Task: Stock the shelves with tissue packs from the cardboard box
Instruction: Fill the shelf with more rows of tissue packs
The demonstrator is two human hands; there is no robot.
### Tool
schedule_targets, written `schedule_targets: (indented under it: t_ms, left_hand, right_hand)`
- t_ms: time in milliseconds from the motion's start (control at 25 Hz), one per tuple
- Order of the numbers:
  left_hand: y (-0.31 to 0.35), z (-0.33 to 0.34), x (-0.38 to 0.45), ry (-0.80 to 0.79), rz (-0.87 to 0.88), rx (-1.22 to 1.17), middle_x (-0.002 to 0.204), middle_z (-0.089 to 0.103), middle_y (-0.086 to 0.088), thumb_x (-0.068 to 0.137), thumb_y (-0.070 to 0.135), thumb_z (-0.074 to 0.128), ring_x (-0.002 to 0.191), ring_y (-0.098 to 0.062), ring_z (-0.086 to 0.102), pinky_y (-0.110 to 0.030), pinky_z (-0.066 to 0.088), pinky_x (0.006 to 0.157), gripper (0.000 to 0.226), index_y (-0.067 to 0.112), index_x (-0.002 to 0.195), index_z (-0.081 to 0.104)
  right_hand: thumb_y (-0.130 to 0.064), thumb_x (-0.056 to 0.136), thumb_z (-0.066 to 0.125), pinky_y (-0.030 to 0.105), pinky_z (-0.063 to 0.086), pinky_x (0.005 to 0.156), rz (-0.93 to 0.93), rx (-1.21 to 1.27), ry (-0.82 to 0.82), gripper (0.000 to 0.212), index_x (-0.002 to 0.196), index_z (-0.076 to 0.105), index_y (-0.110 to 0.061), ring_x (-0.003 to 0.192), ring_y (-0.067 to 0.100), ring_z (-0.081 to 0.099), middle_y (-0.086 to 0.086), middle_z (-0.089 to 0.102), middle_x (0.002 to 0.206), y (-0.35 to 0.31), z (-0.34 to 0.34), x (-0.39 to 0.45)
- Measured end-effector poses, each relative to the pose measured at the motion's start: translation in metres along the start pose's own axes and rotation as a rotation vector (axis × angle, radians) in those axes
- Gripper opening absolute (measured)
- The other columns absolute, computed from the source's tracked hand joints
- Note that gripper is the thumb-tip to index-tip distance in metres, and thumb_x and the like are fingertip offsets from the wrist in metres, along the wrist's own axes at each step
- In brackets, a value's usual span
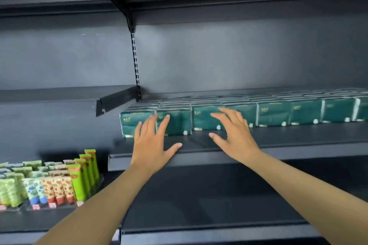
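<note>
Dark green tissue packs (272,113) stand upright in a long row, several deep, on a dark metal shelf (298,153) at mid height. My left hand (153,143) reaches over the shelf's front edge with fingers straight and spread, its fingertips at the face of the leftmost packs (131,125). My right hand (235,133) hovers with fingers spread in front of the third pack (203,117), holding nothing. The cardboard box is out of view.
A slotted upright and a shelf bracket (117,103) stand just left of the packs. On the lower left shelf stand colourful tubes and small boxes (59,181). Another dark shelf (219,232) lies below, and one spans overhead.
</note>
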State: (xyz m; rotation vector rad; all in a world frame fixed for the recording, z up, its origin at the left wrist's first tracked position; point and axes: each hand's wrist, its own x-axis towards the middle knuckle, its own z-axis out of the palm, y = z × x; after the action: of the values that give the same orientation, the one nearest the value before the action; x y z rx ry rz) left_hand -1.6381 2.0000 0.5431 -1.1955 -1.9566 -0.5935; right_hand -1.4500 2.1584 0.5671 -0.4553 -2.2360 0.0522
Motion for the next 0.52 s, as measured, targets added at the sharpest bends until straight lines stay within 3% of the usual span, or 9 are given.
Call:
schedule_targets:
  t_ms: [80,280,440,520]
  left_hand:
    - [0.033,-0.012,-0.03,-0.029,0.021,-0.022,0.139,0.043,-0.018,0.08,0.068,0.037,0.128,-0.033,0.041,-0.048,0.025,0.11,0.079,0.016,0.139,0.042]
    - [0.119,-0.015,-0.127,-0.209,-0.007,-0.139,0.144,0.038,-0.02,0.08,0.059,0.061,0.132,-0.035,0.037,-0.05,0.027,0.109,0.078,0.016,0.142,0.04]
    - [0.185,0.001,-0.203,-0.466,-0.054,-0.218,0.154,0.021,-0.014,0.085,0.061,0.052,0.142,-0.029,0.02,-0.044,0.014,0.115,0.08,0.022,0.149,0.025]
    - [0.218,0.016,-0.24,-0.544,-0.089,-0.229,0.155,0.02,-0.012,0.085,0.067,0.046,0.141,-0.028,0.021,-0.044,0.017,0.115,0.081,0.022,0.149,0.025]
  right_hand:
    - [-0.034,0.087,0.061,0.035,0.018,0.108,0.061,-0.003,-0.021,0.051,0.134,0.044,-0.025,0.135,0.015,0.021,-0.004,0.032,0.145,0.013,-0.028,-0.042]
    - [-0.03,0.086,0.065,0.041,0.025,0.105,0.182,-0.032,-0.105,0.049,0.131,0.048,-0.022,0.132,0.018,0.026,0.0,0.037,0.141,0.047,-0.082,-0.159]
    - [-0.03,0.086,0.065,0.041,0.028,0.106,0.285,-0.063,-0.217,0.049,0.132,0.047,-0.023,0.133,0.016,0.025,-0.001,0.037,0.141,0.099,-0.108,-0.256]
    - [-0.032,0.088,0.062,0.041,0.028,0.108,0.351,-0.066,-0.279,0.049,0.133,0.045,-0.023,0.133,0.015,0.023,-0.003,0.036,0.141,0.133,-0.115,-0.301]
